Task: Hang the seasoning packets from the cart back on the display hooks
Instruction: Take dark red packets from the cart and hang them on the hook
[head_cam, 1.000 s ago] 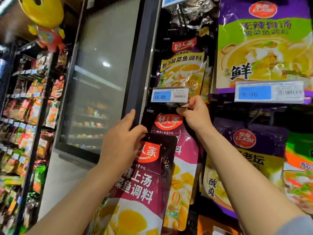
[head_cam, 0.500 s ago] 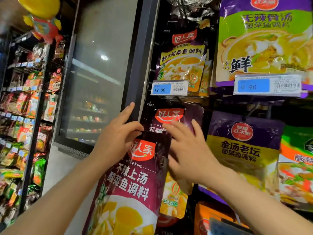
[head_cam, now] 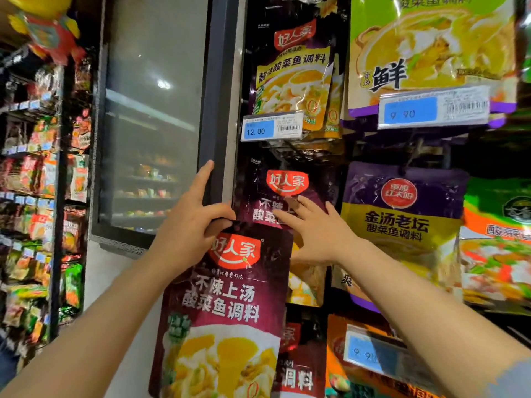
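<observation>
The right hand (head_cam: 319, 234) has come down from the hook under the 12.00 price tag (head_cam: 271, 126), where it was a second ago. It now lies with spread fingers against the hanging maroon seasoning packet (head_cam: 287, 193) at centre frame, its grip flat and holding nothing. The left hand (head_cam: 189, 228) keeps its grip pinched on the top edge of the loose maroon seasoning packet (head_cam: 227, 305), forefinger stretched up along the dark cooler door frame (head_cam: 215, 96). That packet hangs in the lower centre, its top just below the red logo of the hung one, not yet on any hook. The hook itself is lost in the shadow beneath the tag. Judging from this, the right hand is steadying the hung row so the held packet's hole can be lifted to the hook.
</observation>
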`<state>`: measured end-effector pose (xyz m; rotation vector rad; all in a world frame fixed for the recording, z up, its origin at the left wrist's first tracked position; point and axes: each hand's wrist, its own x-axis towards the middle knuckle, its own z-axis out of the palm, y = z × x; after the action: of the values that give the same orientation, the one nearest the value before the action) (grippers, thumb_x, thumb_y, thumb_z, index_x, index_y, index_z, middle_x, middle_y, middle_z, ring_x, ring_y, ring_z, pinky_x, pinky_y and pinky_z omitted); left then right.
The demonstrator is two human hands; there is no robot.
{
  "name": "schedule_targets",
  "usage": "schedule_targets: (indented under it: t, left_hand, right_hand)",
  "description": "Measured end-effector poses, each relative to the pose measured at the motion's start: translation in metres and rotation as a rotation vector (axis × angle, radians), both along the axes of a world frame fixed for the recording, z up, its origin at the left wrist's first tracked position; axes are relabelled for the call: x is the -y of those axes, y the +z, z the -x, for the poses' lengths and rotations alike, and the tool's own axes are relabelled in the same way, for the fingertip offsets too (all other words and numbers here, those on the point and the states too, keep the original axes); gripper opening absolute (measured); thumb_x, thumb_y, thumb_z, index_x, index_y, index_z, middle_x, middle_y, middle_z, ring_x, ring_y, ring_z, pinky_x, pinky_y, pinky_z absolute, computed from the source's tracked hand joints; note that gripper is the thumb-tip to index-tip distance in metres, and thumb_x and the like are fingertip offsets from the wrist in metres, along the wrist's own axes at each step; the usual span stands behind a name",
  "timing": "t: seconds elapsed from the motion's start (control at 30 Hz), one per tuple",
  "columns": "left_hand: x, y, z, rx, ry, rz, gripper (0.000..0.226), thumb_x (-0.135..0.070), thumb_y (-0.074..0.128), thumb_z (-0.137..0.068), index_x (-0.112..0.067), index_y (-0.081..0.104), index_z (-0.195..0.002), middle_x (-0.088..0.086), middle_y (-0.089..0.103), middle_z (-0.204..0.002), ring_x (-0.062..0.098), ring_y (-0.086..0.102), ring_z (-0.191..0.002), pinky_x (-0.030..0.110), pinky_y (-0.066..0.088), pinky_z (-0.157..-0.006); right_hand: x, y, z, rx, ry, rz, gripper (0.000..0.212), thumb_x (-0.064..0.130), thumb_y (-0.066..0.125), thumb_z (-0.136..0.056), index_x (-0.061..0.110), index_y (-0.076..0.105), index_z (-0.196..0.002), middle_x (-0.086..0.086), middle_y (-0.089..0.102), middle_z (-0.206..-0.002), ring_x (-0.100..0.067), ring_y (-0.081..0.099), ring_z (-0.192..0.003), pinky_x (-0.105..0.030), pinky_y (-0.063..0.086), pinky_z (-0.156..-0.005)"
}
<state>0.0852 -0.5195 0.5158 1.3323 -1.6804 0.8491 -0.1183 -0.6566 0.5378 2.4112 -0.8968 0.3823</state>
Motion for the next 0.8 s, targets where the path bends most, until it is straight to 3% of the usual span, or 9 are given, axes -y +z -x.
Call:
schedule_targets:
  t: [0.17,0.27,0.3,0.4,0.47,0.53,0.63,0.7,0.8]
  left_hand:
    - [0.003,-0.002,0.002,-0.028,0.018,0.001,0.010,-0.009,0.070,-0.079,-0.019,0.069,-0.083,0.010,0.009,-0.156,0.033,0.024,-0.140,0.035,0.036,-0.100]
    - [0.001,-0.001,0.000,-0.025,0.039,-0.023,0.010,-0.011,0.070,-0.079,-0.021,0.069,-0.083,0.007,0.007,-0.156,0.037,0.036,-0.134,0.034,0.040,-0.093]
    - [0.001,-0.001,-0.001,-0.015,0.044,-0.028,0.011,-0.011,0.070,-0.079,-0.021,0.068,-0.083,0.006,0.007,-0.157,0.040,0.044,-0.127,0.033,0.041,-0.090]
    - [0.001,-0.006,-0.006,-0.030,0.020,-0.041,0.013,-0.014,0.068,-0.080,-0.026,0.067,-0.085,0.002,0.007,-0.158,0.036,0.039,-0.131,0.046,0.043,-0.096]
    - [-0.001,-0.015,-0.006,-0.044,0.016,-0.019,0.012,-0.012,0.068,-0.081,-0.023,0.068,-0.086,0.002,0.011,-0.157,0.027,0.024,-0.141,0.043,0.037,-0.104]
    - [-0.005,-0.023,-0.004,-0.038,0.018,0.009,0.010,-0.011,0.067,-0.080,-0.019,0.069,-0.086,0.004,0.017,-0.155,0.025,0.021,-0.141,0.037,0.032,-0.105]
    - [-0.020,-0.028,0.001,-0.030,0.014,0.049,0.010,-0.019,0.061,-0.082,-0.017,0.070,-0.087,0.006,0.026,-0.152,0.030,0.033,-0.136,0.036,0.036,-0.098]
    - [-0.033,-0.025,0.002,-0.047,0.017,0.060,0.013,-0.023,0.058,-0.085,-0.019,0.070,-0.089,0.003,0.034,-0.149,0.027,0.045,-0.126,0.037,0.042,-0.093]
    - [-0.048,-0.016,0.008,-0.057,0.078,0.099,0.014,-0.027,0.057,-0.089,-0.020,0.069,-0.091,-0.004,0.054,-0.131,0.018,0.058,-0.102,0.036,0.051,-0.077]
  right_hand:
    - [0.008,-0.014,-0.019,0.036,-0.023,0.071,0.077,0.071,0.029,-0.084,0.042,-0.009,-0.144,-0.003,-0.016,-0.156,-0.027,-0.013,-0.144,-0.066,0.000,-0.109]
    - [0.006,-0.024,-0.031,-0.049,0.087,0.288,0.071,0.062,0.048,-0.080,0.042,0.025,-0.144,-0.004,0.011,-0.157,-0.033,0.016,-0.143,-0.072,0.012,-0.104]
    - [0.009,-0.026,-0.032,-0.114,0.110,0.336,0.069,0.061,0.045,-0.079,0.040,0.029,-0.143,-0.002,0.012,-0.157,-0.031,0.016,-0.143,-0.072,0.013,-0.104]
    - [0.017,-0.026,-0.023,-0.160,0.116,0.194,0.083,0.066,-0.010,-0.069,0.042,0.006,-0.146,0.008,-0.014,-0.156,-0.022,-0.015,-0.144,-0.065,-0.005,-0.108]
    - [0.018,-0.023,-0.020,-0.192,0.096,0.181,0.082,0.070,-0.018,-0.062,0.048,-0.009,-0.141,0.010,-0.018,-0.155,-0.021,-0.020,-0.143,-0.063,-0.007,-0.109]
    - [0.018,-0.021,-0.021,-0.213,0.078,0.148,0.072,0.075,-0.013,-0.068,0.051,-0.018,-0.135,0.010,-0.019,-0.155,-0.022,-0.016,-0.143,-0.063,-0.008,-0.109]
    - [0.009,-0.017,-0.019,-0.216,0.058,0.073,0.065,0.071,0.014,-0.085,0.048,-0.004,-0.144,0.011,-0.014,-0.156,-0.021,-0.010,-0.144,-0.061,-0.006,-0.110]
    - [-0.003,-0.008,-0.011,-0.069,0.159,0.001,0.057,0.057,0.033,-0.092,0.040,0.019,-0.145,0.007,0.003,-0.158,-0.018,0.004,-0.145,-0.054,0.005,-0.115]
    - [-0.041,0.008,0.007,0.559,0.477,-0.260,0.034,0.041,0.044,-0.094,0.028,0.057,-0.123,0.004,0.049,-0.137,-0.011,0.042,-0.127,-0.035,0.033,-0.107]
